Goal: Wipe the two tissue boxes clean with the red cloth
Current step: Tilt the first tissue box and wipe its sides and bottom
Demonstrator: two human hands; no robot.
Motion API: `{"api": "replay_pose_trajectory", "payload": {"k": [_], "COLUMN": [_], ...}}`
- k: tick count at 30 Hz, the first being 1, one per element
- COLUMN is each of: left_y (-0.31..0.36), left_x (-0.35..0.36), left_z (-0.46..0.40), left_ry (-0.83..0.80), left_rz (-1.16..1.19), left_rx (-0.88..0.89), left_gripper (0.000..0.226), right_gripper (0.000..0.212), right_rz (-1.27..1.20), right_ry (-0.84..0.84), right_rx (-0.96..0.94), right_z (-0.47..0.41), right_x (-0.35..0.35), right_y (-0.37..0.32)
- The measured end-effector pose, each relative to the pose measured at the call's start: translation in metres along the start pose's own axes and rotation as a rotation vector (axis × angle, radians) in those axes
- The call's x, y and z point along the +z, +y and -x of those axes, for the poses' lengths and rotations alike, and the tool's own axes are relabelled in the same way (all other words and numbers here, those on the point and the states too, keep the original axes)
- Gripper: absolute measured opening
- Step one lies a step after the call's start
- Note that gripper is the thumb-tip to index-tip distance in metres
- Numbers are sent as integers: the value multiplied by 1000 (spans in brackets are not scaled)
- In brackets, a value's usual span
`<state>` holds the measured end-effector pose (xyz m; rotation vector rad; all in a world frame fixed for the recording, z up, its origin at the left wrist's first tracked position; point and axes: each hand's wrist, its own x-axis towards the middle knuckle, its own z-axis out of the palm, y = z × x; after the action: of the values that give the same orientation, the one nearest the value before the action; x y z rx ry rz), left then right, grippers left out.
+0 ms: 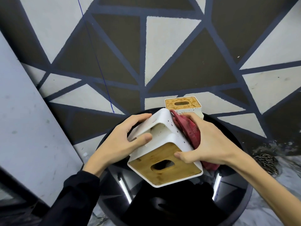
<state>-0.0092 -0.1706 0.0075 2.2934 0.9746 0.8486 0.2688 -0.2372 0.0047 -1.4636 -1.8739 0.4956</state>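
- The left hand grasps the near box and holds it tipped above the table, fingers curled over its far white edge and thumb hooked at a recess in the upturned side, wooden lid facing the person.
- The right hand clamps the cloth flat against the box's right wall, thumb resting on the lid's edge.
- The box looks like a rigid shell, light enough for 1 hand, I judge; the smooth white walls seem slippery, so the edges and that recess are the sound places to take hold.
- The lid looks like a separate piece to me; tipped this way it might slide out, so the thumb on it seems wise.
- The cloth is soft and thick, and it folds to the wall; a palm-flat hold suits it.
- Dark specks dot the white wall beside the cloth.
- The far box stands upright at the table's back edge, touching neither hand, its lid marked with pale smears.
- Count: 2 boxes, 1 cloth, 2 hands, 1 round black table.
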Motion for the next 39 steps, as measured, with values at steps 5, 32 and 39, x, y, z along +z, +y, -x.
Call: {"api": "replay_pose_trajectory", "payload": {"k": [5,32,39], "left_y": [8,19,6], "left_x": [10,68,58], "left_z": [-13,18,11], "left_ry": [20,86,117], "left_rz": [6,-371,-88], "left_rx": [21,116,82], "left_gripper": [69,154,129], "right_gripper": [100,103,68], "right_rz": [-19,-72,-232], "right_ry": [9,94,116], "right_rx": [25,512,403], "right_z": [2,-2,2], "right_x": [1,29,24], "right_y": [-3,-19,-19]}}
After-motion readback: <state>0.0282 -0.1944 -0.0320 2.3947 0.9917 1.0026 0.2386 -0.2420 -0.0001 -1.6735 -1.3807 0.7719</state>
